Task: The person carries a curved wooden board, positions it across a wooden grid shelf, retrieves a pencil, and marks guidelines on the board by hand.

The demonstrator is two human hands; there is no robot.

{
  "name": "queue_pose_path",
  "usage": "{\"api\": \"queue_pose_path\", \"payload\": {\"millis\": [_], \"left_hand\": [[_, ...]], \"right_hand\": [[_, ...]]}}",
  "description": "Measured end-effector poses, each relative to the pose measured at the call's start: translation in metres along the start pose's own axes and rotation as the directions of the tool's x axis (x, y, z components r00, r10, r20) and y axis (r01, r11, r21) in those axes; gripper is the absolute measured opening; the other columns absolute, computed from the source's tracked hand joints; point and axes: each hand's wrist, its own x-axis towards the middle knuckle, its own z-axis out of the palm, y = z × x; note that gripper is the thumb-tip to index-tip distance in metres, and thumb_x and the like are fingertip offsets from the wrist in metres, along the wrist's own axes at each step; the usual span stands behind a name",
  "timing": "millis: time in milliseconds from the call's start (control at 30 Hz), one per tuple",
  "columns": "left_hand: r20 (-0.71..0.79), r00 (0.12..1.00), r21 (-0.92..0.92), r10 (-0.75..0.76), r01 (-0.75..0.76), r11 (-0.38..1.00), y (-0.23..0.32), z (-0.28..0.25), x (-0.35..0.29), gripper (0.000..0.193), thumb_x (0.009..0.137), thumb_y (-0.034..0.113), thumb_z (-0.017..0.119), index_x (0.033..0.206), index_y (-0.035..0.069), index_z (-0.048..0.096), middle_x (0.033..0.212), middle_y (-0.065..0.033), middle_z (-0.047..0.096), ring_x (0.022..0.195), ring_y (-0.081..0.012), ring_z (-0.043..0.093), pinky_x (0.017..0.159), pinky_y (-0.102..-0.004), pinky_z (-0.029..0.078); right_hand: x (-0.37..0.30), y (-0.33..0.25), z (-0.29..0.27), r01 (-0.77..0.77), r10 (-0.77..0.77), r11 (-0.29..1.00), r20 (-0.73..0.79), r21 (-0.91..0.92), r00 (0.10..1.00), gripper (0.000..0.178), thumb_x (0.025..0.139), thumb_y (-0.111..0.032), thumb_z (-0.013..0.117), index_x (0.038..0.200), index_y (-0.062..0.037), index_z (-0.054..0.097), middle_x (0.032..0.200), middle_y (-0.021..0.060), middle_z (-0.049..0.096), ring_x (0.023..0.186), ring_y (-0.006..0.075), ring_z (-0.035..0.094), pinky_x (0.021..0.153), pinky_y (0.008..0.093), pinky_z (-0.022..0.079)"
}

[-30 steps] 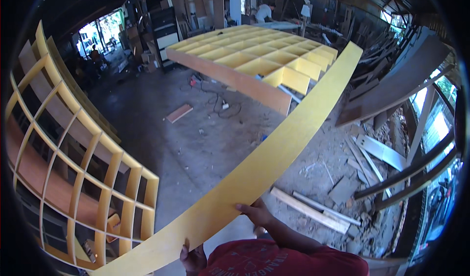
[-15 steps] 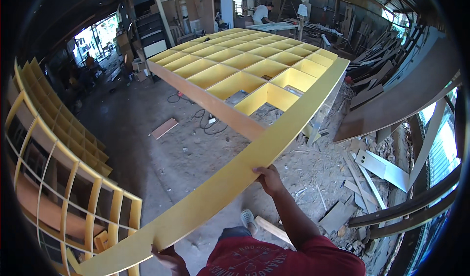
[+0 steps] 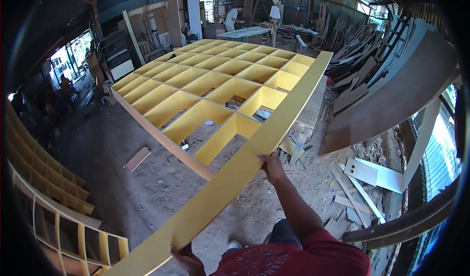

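A long yellow-faced board [image 3: 230, 178] runs from the lower left to the upper right, held in both hands. My right hand [image 3: 272, 167] grips its near edge around the middle, thumb on top. Lower down, my left hand [image 3: 188, 259] is closed on the same edge near the left end; its fingers underneath are hidden. Beyond the board spreads a big grid frame [image 3: 196, 87] of yellow-faced panels with open square cells. The board's far part lies along the frame's right side; I cannot tell whether they touch.
Another yellow grid frame [image 3: 81, 237] stands at the lower left. Wood scraps and a white panel [image 3: 374, 173] litter the ground at right, below a large brown sheet [image 3: 387, 100]. A reddish plank [image 3: 138, 159] lies on the floor. A person [image 3: 233, 18] works at a far table.
The view has shifted, and the grid frame now appears nearer and further left. Both hands keep hold of the board as I have moved closer to the frame.
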Motion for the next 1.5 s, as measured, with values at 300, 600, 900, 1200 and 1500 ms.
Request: {"api": "queue_pose_path", "payload": {"millis": [300,600,900,1200,1500], "left_hand": [[0.124,0.991,-0.020,-0.046,0.048,0.999,-0.117,0.209,0.009,0.057,0.110,0.032,0.056,0.156,-0.001,0.045,0.145,-0.0227,0.062,0.130,-0.0381,0.066,0.113,-0.0541,0.054],[0.150,0.987,-0.063,-0.064,0.075,0.995,-0.248,0.425,0.041,0.053,0.109,0.026,0.059,0.155,0.003,0.045,0.144,-0.0217,0.063,0.126,-0.0376,0.070,0.111,-0.0526,0.057],[0.069,0.976,-0.125,-0.207,0.214,0.969,-0.383,0.550,0.096,0.038,0.108,0.012,0.060,0.143,0.001,0.050,0.130,-0.0204,0.068,0.120,-0.0357,0.073,0.111,-0.0506,0.060],[0.387,0.855,-0.062,-0.345,0.398,0.915,-0.455,0.607,0.160,0.037,0.109,0.021,0.060,0.141,0.002,0.058,0.140,-0.0134,0.067,0.131,-0.0289,0.066,0.111,-0.0429,0.056],[0.722,0.395,0.663,-0.568,-0.160,0.731,-0.377,0.614,0.180,0.044,0.108,0.037,0.066,0.131,-0.001,0.067,0.122,-0.0185,0.074,0.107,-0.0220,0.076,0.093,-0.0369,0.061]], "right_hand": [[0.217,-0.021,-0.119,0.165,-0.153,0.975,-0.090,0.147,0.984,0.045,0.091,-0.002,0.068,0.135,0.0019,0.059,0.120,0.0109,0.072,0.109,0.0248,0.073,0.094,0.0393,0.060],[0.455,-0.096,-0.232,0.140,-0.124,0.969,-0.089,0.203,0.988,0.046,0.093,-0.004,0.065,0.138,0.0025,0.058,0.125,0.0130,0.071,0.112,0.0264,0.072,0.098,0.0401,0.058],[0.481,-0.118,-0.294,0.004,-0.036,0.986,-0.188,-0.164,0.981,0.075,0.095,-0.021,0.076,0.159,-0.0049,0.042,0.142,0.0180,0.061,0.128,0.0268,0.062,0.102,0.0445,0.053],[0.403,-0.055,-0.313,-0.011,0.035,0.934,0.063,-0.356,0.997,0.044,0.101,-0.022,0.072,0.139,-0.0023,0.062,0.130,0.0091,0.068,0.115,0.0187,0.066,0.090,0.0346,0.057],[0.401,-0.062,-0.252,0.037,0.005,0.900,0.097,-0.435,0.995,0.030,0.100,-0.013,0.069,0.127,-0.0003,0.067,0.111,0.0081,0.073,0.094,0.0154,0.071,0.077,0.0291,0.052]]}}
